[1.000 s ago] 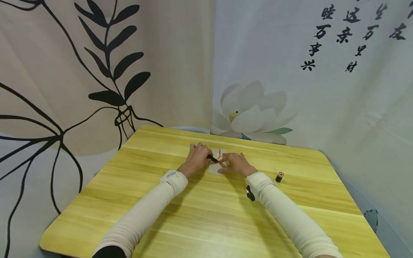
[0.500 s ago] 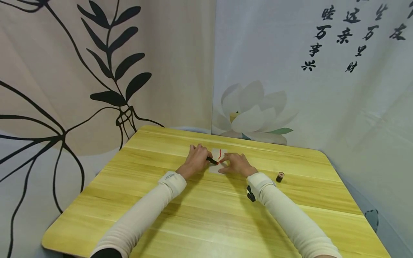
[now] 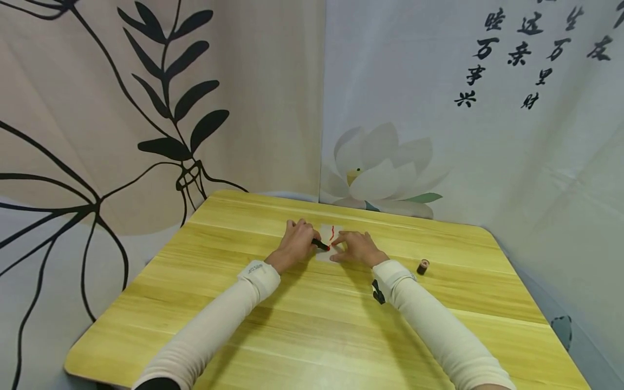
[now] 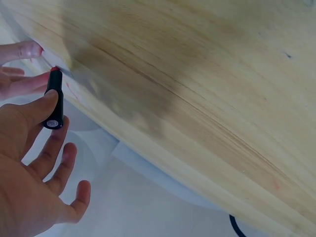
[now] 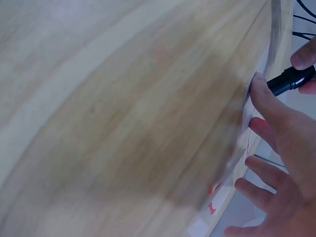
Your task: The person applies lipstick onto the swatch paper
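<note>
My left hand [image 3: 294,245] pinches a lipstick [image 4: 59,106], a black tube with a red tip, between thumb and fingers; its other fingers spread loosely below in the left wrist view. The red tip points down at a small pale sheet of paper [image 3: 323,257] near the table's far side. A wavy red line [image 3: 332,233] runs down the paper's upper part. My right hand [image 3: 361,248] rests its thumb and fingertips at the paper's right side, fingers apart, close to the tip. In the right wrist view, the right thumb [image 5: 262,94] hides the lipstick's end.
A small dark cylinder [image 3: 422,267] with a pinkish top stands right of the right hand on the yellow wood table [image 3: 312,336]. Behind the table hang printed curtains [image 3: 273,108]. A black piece [image 3: 378,292] hangs by the right cuff.
The lipstick's tip has moved slightly down the paper, toward me, with the left hand. My right hand stays in place.
</note>
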{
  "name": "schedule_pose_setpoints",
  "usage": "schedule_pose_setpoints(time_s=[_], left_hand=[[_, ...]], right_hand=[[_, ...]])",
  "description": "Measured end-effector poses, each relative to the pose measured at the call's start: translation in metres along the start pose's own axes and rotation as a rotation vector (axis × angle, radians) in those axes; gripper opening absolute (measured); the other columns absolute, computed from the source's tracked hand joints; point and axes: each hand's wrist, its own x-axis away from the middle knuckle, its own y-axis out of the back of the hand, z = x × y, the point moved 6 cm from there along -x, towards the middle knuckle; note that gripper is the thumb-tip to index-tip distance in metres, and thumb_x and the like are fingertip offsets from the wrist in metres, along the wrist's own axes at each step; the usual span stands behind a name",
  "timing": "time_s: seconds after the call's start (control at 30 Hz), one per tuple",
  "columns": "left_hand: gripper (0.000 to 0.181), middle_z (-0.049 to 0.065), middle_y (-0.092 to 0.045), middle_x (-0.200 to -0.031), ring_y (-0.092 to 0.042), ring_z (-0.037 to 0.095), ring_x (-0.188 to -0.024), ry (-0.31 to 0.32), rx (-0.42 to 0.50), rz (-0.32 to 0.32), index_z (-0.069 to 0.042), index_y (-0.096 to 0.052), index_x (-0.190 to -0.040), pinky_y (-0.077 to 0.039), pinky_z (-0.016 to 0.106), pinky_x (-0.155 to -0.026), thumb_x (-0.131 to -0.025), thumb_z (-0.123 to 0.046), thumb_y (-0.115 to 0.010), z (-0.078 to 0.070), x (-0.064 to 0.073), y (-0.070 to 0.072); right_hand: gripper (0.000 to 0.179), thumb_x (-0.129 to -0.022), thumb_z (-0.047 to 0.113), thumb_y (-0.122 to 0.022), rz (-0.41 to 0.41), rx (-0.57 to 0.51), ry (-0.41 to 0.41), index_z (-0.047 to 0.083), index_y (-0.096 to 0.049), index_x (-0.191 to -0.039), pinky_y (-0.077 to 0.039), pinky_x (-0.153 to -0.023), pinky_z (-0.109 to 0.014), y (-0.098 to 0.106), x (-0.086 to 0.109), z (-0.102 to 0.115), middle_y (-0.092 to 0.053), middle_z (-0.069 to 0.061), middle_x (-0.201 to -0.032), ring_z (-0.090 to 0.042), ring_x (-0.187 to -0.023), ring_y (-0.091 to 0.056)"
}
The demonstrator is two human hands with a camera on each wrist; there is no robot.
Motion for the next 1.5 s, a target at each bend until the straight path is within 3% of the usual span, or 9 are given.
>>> schedule_pose_setpoints(time_s=[0.5, 1.23, 1.5], left_hand=[[0.02, -0.001, -0.076, -0.109, -0.059, 0.021, -0.099, -0.005, 0.01, 0.018, -0.022, -0.083, -0.11, -0.038, 0.046, -0.091, -0.091, -0.022, -0.084, -0.003, 0.008, 0.003], [0.02, 0.0, -0.075, -0.103, -0.06, 0.022, -0.099, -0.067, 0.019, -0.012, -0.021, -0.084, -0.109, -0.04, 0.051, -0.096, -0.089, -0.02, -0.085, -0.009, 0.027, 0.009], [0.023, -0.003, -0.074, -0.103, -0.059, 0.02, -0.098, -0.063, 0.014, -0.001, -0.023, -0.083, -0.111, -0.039, 0.051, -0.099, -0.089, -0.021, -0.086, -0.009, 0.032, 0.007]], right_hand=[[0.047, -0.089, 0.042, -0.083, 0.007, -0.024, -0.011, 0.018, -0.075, -0.13, -0.018, -0.112, -0.079, 0.001, 0.003, 0.001, -0.049, -0.015, -0.157, -0.042, -0.142, -0.047], [0.046, -0.089, 0.042, -0.083, -0.013, -0.028, -0.01, 0.019, -0.076, -0.129, -0.022, -0.111, -0.079, 0.002, 0.007, 0.003, -0.052, -0.015, -0.154, -0.043, -0.138, -0.051], [0.047, -0.089, 0.043, -0.083, -0.02, -0.036, -0.001, 0.018, -0.076, -0.129, -0.023, -0.109, -0.08, 0.003, 0.008, 0.002, -0.053, -0.017, -0.153, -0.044, -0.137, -0.052]])
